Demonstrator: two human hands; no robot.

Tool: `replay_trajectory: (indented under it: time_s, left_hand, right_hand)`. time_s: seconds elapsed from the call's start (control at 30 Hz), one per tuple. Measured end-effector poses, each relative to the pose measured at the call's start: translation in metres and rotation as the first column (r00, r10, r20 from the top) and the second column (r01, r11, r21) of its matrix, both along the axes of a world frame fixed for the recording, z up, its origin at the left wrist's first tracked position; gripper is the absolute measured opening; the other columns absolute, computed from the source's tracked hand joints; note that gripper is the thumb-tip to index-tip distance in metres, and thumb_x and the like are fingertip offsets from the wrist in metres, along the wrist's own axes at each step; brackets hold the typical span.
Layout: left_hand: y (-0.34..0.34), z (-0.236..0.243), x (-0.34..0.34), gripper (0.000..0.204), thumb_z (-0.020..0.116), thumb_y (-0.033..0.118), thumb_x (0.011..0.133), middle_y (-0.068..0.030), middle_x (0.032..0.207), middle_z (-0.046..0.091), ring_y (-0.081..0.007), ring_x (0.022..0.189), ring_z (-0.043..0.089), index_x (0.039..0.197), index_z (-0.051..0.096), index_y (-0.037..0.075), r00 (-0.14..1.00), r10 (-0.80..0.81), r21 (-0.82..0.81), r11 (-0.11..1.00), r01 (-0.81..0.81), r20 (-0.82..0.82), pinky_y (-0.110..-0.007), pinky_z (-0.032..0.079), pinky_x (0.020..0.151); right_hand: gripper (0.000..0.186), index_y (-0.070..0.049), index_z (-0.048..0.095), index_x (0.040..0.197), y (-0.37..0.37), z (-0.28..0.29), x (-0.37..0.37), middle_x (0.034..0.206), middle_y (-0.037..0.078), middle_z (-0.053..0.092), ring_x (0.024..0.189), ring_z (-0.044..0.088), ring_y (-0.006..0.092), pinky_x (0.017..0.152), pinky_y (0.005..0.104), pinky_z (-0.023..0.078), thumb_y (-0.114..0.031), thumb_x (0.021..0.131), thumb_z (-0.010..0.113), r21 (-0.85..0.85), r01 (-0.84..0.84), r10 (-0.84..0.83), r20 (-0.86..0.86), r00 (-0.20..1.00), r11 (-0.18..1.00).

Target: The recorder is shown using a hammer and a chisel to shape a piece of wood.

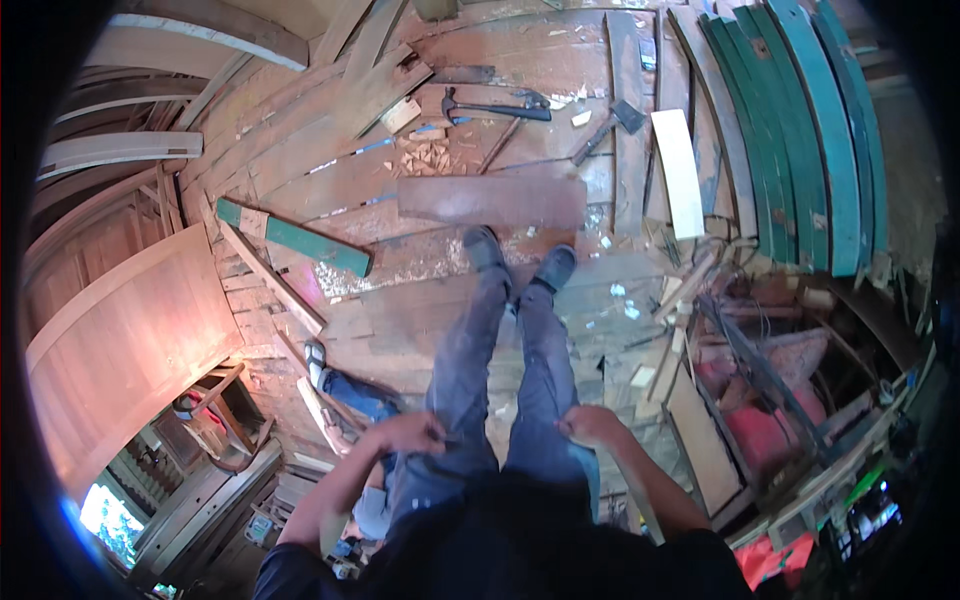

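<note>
My left hand [420,432] is at my left thigh, fingers curled on the grey trousers [465,365]. My right hand [582,425] pinches the cloth at my right thigh. Both dark shoes [485,255] point toward a brown plank [490,203] lying on the worn wooden floor [540,335]. Beyond that plank are a claw hammer [490,108], a hatchet-like tool [610,130] and scattered wood chips [425,155]. A pale board [678,175] lies to the right, a green offcut [295,235] to the left.
Several green planks [800,150] lie along the right edge, above jumbled wood and red material [760,420]. Another person's jeans-clad leg [360,395] is close on my left, beside loose battens [320,410]. A large wooden panel [130,340] stands at far left.
</note>
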State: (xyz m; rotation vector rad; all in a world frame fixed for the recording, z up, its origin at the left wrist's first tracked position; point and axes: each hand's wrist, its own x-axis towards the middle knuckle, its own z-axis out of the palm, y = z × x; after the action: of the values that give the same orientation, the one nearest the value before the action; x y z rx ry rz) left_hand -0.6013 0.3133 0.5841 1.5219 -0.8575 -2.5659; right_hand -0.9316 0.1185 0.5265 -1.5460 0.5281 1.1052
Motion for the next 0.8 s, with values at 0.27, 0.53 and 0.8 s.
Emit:
replay_trajectory:
  time_s: [0.27, 0.53, 0.8]
  left_hand:
    - [-0.125, -0.131, 0.029, 0.031, 0.059, 0.027, 0.100, -0.0071, 0.076, 0.067, -0.0113, 0.072, 0.057, 0.092, 0.069, -0.001, 0.854, -0.120, -0.004, 0.991, 0.137, -0.506, -0.031, 0.049, 0.072]
    - [-0.276, -0.386, 0.119, 0.039, 0.042, 0.032, 0.104, -0.0174, 0.085, 0.067, -0.0377, 0.086, 0.065, 0.088, 0.065, 0.005, 0.863, -0.129, -0.400, 0.845, 0.353, 0.489, -0.044, 0.049, 0.078]
    - [-0.332, -0.481, 0.151, 0.030, 0.048, 0.028, 0.099, -0.0229, 0.093, 0.066, -0.0418, 0.089, 0.063, 0.103, 0.062, 0.002, 0.666, -0.425, -0.412, 0.547, 0.729, 0.613, -0.051, 0.049, 0.080]
  right_hand:
    - [0.056, -0.002, 0.066, 0.075, -0.140, -0.228, 0.011, 0.071, 0.019, 0.065, 0.070, 0.064, 0.0359, 0.068, 0.0448, 0.049, -0.053, 0.095, 0.057, -0.086, 0.236, -0.228, 0.099, 0.969, 0.968]
    - [0.023, -0.006, 0.064, 0.097, -0.263, -0.420, 0.129, 0.084, 0.017, 0.068, 0.083, 0.066, 0.0389, 0.074, 0.0487, 0.053, -0.029, 0.092, 0.063, -0.542, 0.326, -0.031, 0.482, 0.876, 0.774]
    - [0.022, -0.006, 0.067, 0.093, -0.353, -0.449, 0.225, 0.088, 0.016, 0.070, 0.084, 0.068, 0.0361, 0.076, 0.0470, 0.055, -0.027, 0.091, 0.060, -0.781, 0.087, 0.537, 0.501, 0.679, 0.619]
